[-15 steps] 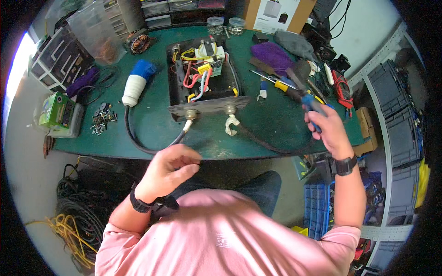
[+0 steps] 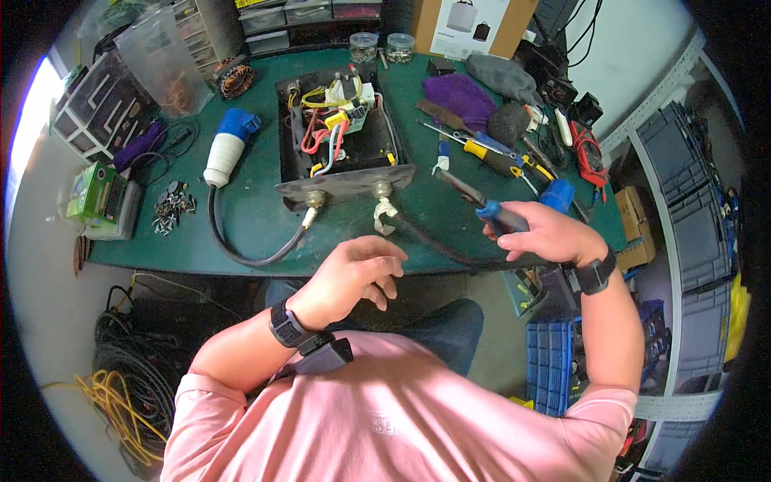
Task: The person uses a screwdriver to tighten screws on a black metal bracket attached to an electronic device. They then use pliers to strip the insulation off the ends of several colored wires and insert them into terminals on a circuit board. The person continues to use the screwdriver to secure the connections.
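My right hand (image 2: 546, 234) is closed around the handles of blue-handled pliers (image 2: 482, 202); their long dark jaws point up and left over the bench. My fingers hide part of the handles. Nothing shows in my left hand (image 2: 353, 277), which hovers at the bench's front edge with loosely bent fingers apart. Beyond it stands an open black metal box (image 2: 345, 186) holding a circuit board and red, yellow and white wires (image 2: 328, 140). From its front panel come two black cables. White wrapping (image 2: 385, 215) hangs on the right one; the left curves to a blue-and-white plug (image 2: 231, 149).
Loose screws (image 2: 173, 207) lie on the green bench (image 2: 257, 213) at left. On the right are a purple cloth (image 2: 459, 100), a yellow-and-black screwdriver (image 2: 490, 157), a blue cylindrical part (image 2: 558, 195) and red test leads (image 2: 590, 161). Two clear jars (image 2: 399, 48) stand at the back.
My right hand has brought the pliers left and closer to the box. My left hand has moved right, its fingers uncurling a little. The view has shifted slightly.
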Demonstrator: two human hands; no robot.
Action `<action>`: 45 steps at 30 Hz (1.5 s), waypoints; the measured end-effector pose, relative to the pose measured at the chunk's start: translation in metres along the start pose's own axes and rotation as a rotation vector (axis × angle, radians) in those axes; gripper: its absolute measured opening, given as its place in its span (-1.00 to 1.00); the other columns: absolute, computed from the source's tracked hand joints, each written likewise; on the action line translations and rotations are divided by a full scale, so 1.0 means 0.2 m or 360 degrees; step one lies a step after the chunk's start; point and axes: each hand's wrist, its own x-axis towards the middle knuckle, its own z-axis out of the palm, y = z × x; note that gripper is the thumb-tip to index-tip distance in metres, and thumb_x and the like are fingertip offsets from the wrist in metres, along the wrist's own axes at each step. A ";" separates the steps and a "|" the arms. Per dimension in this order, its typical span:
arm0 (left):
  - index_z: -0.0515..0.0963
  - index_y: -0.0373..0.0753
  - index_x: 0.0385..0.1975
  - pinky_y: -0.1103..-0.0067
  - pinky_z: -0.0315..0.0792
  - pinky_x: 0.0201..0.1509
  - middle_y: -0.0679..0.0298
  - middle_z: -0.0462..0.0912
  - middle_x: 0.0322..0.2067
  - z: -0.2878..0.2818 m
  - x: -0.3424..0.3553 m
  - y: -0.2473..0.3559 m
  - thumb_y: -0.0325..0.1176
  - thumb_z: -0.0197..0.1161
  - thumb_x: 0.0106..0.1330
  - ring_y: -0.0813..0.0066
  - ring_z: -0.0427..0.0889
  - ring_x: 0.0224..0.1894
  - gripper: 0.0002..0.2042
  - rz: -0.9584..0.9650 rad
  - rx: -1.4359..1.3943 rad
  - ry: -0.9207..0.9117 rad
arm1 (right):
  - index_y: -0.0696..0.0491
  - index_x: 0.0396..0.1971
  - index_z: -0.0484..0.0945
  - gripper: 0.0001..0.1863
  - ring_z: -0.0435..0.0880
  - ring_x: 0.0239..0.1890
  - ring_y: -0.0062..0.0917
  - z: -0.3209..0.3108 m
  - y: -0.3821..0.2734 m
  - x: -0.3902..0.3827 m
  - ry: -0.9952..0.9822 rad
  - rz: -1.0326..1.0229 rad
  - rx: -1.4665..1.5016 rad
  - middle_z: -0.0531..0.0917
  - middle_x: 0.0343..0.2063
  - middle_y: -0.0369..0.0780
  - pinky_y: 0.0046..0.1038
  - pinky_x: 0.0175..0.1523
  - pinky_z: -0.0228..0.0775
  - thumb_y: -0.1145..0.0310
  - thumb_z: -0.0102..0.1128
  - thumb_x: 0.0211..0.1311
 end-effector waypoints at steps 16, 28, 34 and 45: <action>0.41 -0.34 -0.10 0.59 0.55 -0.58 0.20 0.57 -0.39 0.04 0.05 -0.03 -0.42 0.13 0.30 0.42 0.63 -0.55 -0.78 -0.0032 -0.0255 0.0128 | 0.19 0.01 0.43 -0.49 0.54 -0.05 -0.15 -0.01 -0.10 0.30 -0.0139 0.0176 -0.1079 0.57 -0.13 0.03 -0.26 0.01 0.36 0.23 0.21 0.09; 0.56 -0.35 -0.44 0.69 0.32 -0.46 0.33 0.55 -0.54 -0.03 -0.05 0.19 -0.56 0.23 0.15 0.66 0.45 -0.54 -0.98 0.1414 0.1409 0.1020 | 0.16 0.01 0.45 -0.48 0.56 -0.08 -0.15 -0.01 -0.12 0.35 -0.0184 0.0179 -0.0893 0.59 -0.16 0.02 -0.26 -0.02 0.37 0.17 0.22 0.08; 0.49 -0.38 -0.19 0.70 0.39 -0.62 0.30 0.53 -0.54 0.04 -0.08 0.07 -0.35 0.17 0.29 0.63 0.49 -0.64 -0.78 0.0137 0.0574 0.0069 | 0.17 -0.05 0.48 -0.52 0.57 -0.11 -0.14 -0.03 -0.13 0.38 -0.0203 0.0107 -0.1033 0.60 -0.19 0.01 -0.26 -0.03 0.38 0.18 0.22 0.08; 0.35 -0.33 -0.08 0.52 0.51 -0.58 0.15 0.54 -0.42 0.11 0.10 -0.02 -0.18 0.12 0.35 0.35 0.58 -0.59 -0.66 -0.0216 -0.0234 0.0153 | 0.21 -0.31 0.53 -0.62 0.60 -0.27 -0.09 -0.03 -0.08 0.38 -0.0172 0.0000 -0.1078 0.62 -0.37 0.04 -0.18 -0.16 0.38 0.16 0.19 0.09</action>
